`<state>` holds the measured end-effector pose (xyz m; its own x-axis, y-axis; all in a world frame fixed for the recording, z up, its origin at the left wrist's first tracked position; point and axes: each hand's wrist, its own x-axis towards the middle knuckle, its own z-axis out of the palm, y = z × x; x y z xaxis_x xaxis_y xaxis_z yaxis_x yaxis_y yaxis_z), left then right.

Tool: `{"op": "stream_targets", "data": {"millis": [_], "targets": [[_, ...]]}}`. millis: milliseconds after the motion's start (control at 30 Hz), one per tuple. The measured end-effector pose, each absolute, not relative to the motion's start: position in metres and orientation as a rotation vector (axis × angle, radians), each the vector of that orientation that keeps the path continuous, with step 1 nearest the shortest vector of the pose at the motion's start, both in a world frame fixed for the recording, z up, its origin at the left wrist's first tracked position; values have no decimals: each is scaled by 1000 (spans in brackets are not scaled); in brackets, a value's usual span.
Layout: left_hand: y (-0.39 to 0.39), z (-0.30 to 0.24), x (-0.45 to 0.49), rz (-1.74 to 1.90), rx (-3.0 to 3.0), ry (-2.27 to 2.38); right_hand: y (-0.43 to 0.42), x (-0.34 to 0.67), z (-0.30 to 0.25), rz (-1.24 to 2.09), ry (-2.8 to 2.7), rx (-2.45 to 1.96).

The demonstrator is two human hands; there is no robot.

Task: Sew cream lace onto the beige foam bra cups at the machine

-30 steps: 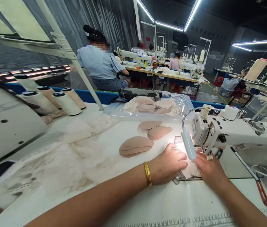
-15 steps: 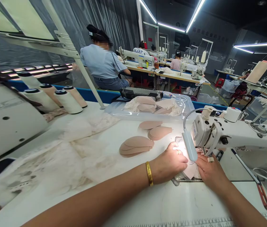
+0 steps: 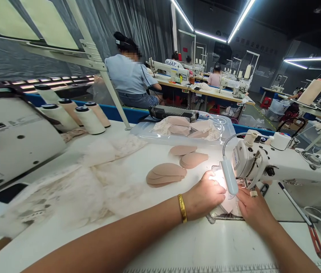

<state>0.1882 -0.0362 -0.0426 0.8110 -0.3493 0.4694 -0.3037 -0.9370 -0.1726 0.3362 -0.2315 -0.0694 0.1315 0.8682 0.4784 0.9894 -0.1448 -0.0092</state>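
Observation:
My left hand (image 3: 208, 195) has its fingers curled closed on a beige bra-cup fabric piece with lace edging (image 3: 228, 204), under the sewing machine's head. Flat against the right side of this piece lies my right hand (image 3: 253, 206), fingers stretched out beneath the needle area. The sewing machine (image 3: 297, 161) stands over both hands. A small lamp (image 3: 228, 176) on a bendable neck lights the fabric and hides part of it. Left of my hands, several beige cup pieces (image 3: 166, 174) lie in overlapping stacks on the white table (image 3: 160, 235).
Sheer lace fabric (image 3: 92, 193) spreads across the table's left. Behind the stacks is a clear plastic tray (image 3: 140, 131) holding lace and beige pieces. Thread cones (image 3: 90, 119) stand at left. Thread snips or a similar red-handled tool (image 3: 315, 240) lie at right. A co-worker (image 3: 130, 76) sits ahead.
The view has turned slightly, so the scene sits a little farther right. Both hands stay in nearly the same place on the fabric piece.

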Motion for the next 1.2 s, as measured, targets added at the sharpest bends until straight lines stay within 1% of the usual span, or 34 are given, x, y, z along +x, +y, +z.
{"op": "stream_targets", "data": {"millis": [300,633,867,933,1100,1200], "targets": [[-36,-38,190,-775,-2944,509,-234,338,-68,-609,-1586,-1985],[-38,-38,188,-753,-2965,535,-234,339,-71,-527,-1599,-1976],[-37,-40,189,-784,-2989,491,-236,334,-61,-577,-1646,-1976],[-39,-40,188,-774,-3005,460,-238,332,-55,-518,-1716,-1984],[-55,-41,174,-675,-3041,463,-242,327,-43,-118,-1953,-1973],[-61,-43,169,-640,-3030,468,-241,325,-42,-17,-1961,-1973]]}}
